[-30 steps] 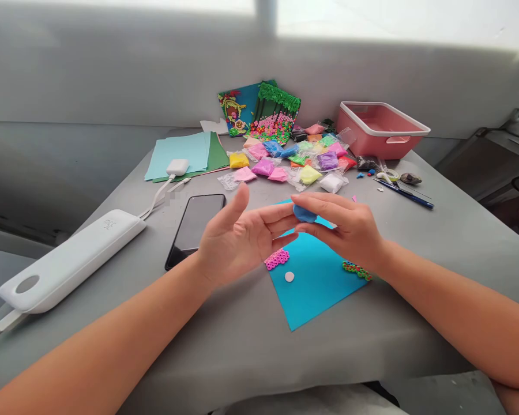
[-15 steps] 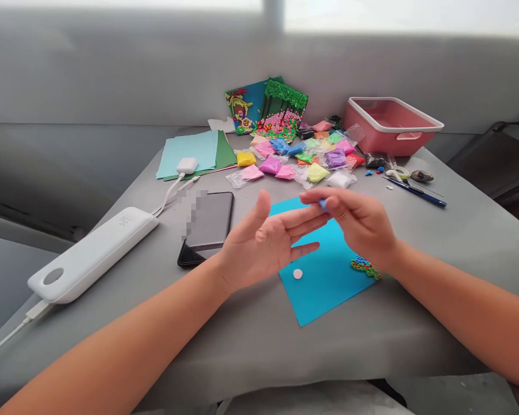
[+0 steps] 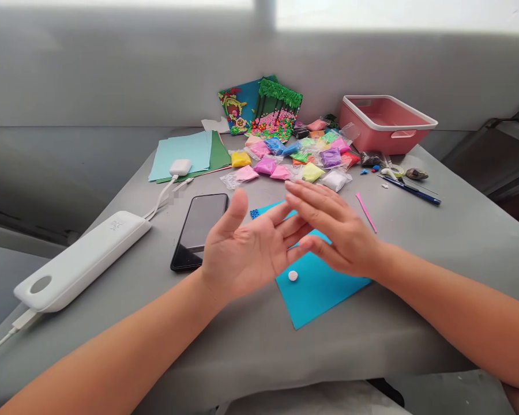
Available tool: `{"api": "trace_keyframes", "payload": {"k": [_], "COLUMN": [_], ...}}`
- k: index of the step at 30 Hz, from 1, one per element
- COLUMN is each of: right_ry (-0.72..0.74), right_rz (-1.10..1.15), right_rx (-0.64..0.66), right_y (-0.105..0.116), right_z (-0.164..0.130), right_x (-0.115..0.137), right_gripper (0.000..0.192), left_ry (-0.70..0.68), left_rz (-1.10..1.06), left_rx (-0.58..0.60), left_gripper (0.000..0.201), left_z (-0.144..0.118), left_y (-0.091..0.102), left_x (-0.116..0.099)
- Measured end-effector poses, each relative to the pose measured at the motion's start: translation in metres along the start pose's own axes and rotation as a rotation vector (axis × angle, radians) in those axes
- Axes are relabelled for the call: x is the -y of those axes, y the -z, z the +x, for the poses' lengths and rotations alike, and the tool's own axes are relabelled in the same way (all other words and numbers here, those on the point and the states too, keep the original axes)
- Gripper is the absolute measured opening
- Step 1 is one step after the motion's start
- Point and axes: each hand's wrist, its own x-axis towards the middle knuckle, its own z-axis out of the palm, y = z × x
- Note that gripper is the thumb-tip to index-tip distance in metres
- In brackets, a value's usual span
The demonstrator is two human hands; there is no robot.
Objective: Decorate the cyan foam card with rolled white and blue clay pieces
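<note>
Above a bright blue sheet (image 3: 315, 300), my left hand (image 3: 248, 256) is held palm up, fingers stretched out and thumb raised. My right hand (image 3: 343, 233) lies across its fingers, palm down, with its own fingers straight. Whether a small blue piece of clay sits between them is hidden. On the sheet below rests a small white disc (image 3: 293, 276). A cluster of dark blue beadlike bits (image 3: 254, 214) shows at the sheet's far left corner. To the right of my right hand, a thin pink stick (image 3: 366, 213) lies on the table.
A phone (image 3: 205, 213) and a white power bank (image 3: 84, 259) with cables lie on the left. Farther back are coloured paper sheets (image 3: 179, 153), several clay packets (image 3: 266, 166), decorated pictures (image 3: 279, 109) and a pink basket (image 3: 372, 129). A dark blue pen-like tool (image 3: 415, 192) lies right.
My right hand has opened from a pinch on a small blue piece and flattened across my left fingers. The blue piece is out of sight. The view has shifted slightly.
</note>
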Motion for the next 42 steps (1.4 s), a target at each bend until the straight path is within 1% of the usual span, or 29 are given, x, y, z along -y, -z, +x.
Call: {"api": "trace_keyframes", "payload": {"k": [2, 4, 5, 6, 7, 9, 10, 12, 13, 15, 16, 18, 20, 22, 24, 26, 27, 29, 31, 32, 34, 36, 37, 39, 40, 41, 42], "right_ry": [0.066, 0.150, 0.160, 0.134, 0.077, -0.042, -0.064, -0.007, 0.045, 0.127, 0.138, 0.105, 0.041, -0.007, -0.002, 0.067, 0.116, 0.186, 0.174, 0.142, 0.064, 0.041, 0.069, 0.178, 0.241, 0.288, 0.305], "right_rz": [-0.085, -0.127, -0.146, -0.168, -0.194, -0.236, -0.240, -0.225, -0.217, -0.226, -0.246, -0.300, -0.344, -0.356, -0.336, -0.300, -0.285, -0.276, -0.304, -0.328, -0.368, -0.365, -0.344, -0.276, -0.240, -0.210, -0.197], "right_rx": [0.098, 0.185, 0.204, 0.204, 0.188, 0.148, 0.136, 0.133, 0.140, 0.150, 0.148, 0.107, 0.033, -0.027, -0.040, -0.012, 0.017, 0.072, 0.072, 0.048, -0.001, 0.003, 0.024, 0.092, 0.127, 0.152, 0.161], "right_y": [-0.003, -0.005, -0.005, -0.004, -0.003, -0.003, -0.003, -0.005, -0.007, -0.009, -0.010, -0.009, -0.007, -0.006, -0.006, -0.007, -0.009, -0.011, -0.011, -0.010, -0.007, -0.004, -0.003, -0.006, -0.008, -0.011, -0.013], "right_z": [-0.001, -0.001, -0.001, -0.001, -0.001, -0.002, -0.002, -0.003, -0.003, -0.003, -0.002, -0.001, 0.001, 0.002, 0.001, 0.000, -0.001, -0.001, 0.000, 0.001, 0.003, 0.004, 0.004, 0.002, 0.002, 0.001, 0.001], "right_x": [0.008, 0.015, 0.017, 0.018, 0.017, 0.015, 0.014, 0.014, 0.014, 0.016, 0.016, 0.017, 0.017, 0.017, 0.019, 0.022, 0.024, 0.026, 0.025, 0.024, 0.023, 0.024, 0.026, 0.030, 0.032, 0.033, 0.033], "right_gripper": [0.065, 0.068, 0.071, 0.073, 0.076, 0.079, 0.078, 0.074, 0.071, 0.068, 0.067, 0.068, 0.072, 0.077, 0.079, 0.072, 0.067, 0.061, 0.060, 0.062, 0.064, 0.061, 0.058, 0.052, 0.051, 0.050, 0.051], "left_ry": [-0.030, -0.007, 0.014, 0.025, 0.014, -0.075, -0.135, -0.207, -0.195, -0.109, -0.062, -0.012, -0.026, -0.069, -0.128, -0.153, -0.132, -0.027, 0.070, 0.080, 0.031, -0.058, -0.109, -0.213, -0.230, -0.214, -0.150], "left_rz": [-0.003, 0.014, 0.022, 0.029, 0.034, 0.041, 0.043, 0.046, 0.048, 0.061, 0.071, 0.090, 0.097, 0.094, 0.089, 0.076, 0.066, 0.045, 0.038, 0.045, 0.070, 0.072, 0.058, 0.021, 0.006, -0.005, -0.016], "left_rx": [-0.045, -0.055, -0.044, -0.031, -0.022, -0.038, -0.064, -0.107, -0.108, -0.077, -0.048, 0.007, 0.035, 0.027, -0.006, -0.040, -0.049, -0.047, -0.023, -0.013, -0.005, -0.037, -0.063, -0.108, -0.121, -0.126, -0.127], "left_gripper": [0.081, 0.081, 0.081, 0.080, 0.080, 0.080, 0.082, 0.085, 0.087, 0.091, 0.092, 0.094, 0.095, 0.097, 0.099, 0.098, 0.097, 0.094, 0.091, 0.089, 0.090, 0.095, 0.095, 0.090, 0.088, 0.087, 0.088], "left_z": [0.000, 0.000, 0.000, 0.000, 0.000, -0.001, -0.002, -0.004, -0.004, -0.005, -0.005, -0.005, -0.005, -0.006, -0.008, -0.009, -0.009, -0.008, -0.005, -0.004, -0.003, -0.004, -0.005, -0.007, -0.007, -0.007, -0.007], "left_y": [0.000, -0.001, -0.002, -0.003, -0.005, -0.009, -0.010, -0.011, -0.011, -0.010, -0.010, -0.011, -0.014, -0.017, -0.019, -0.018, -0.017, -0.015, -0.014, -0.015, -0.018, -0.020, -0.021, -0.021, -0.020, -0.019, -0.018], "left_x": [0.000, 0.001, 0.001, 0.000, -0.001, -0.005, -0.007, -0.010, -0.010, -0.007, -0.004, -0.001, -0.001, -0.006, -0.010, -0.011, -0.009, -0.003, 0.004, 0.006, 0.005, -0.002, -0.006, -0.011, -0.011, -0.010, -0.007]}}
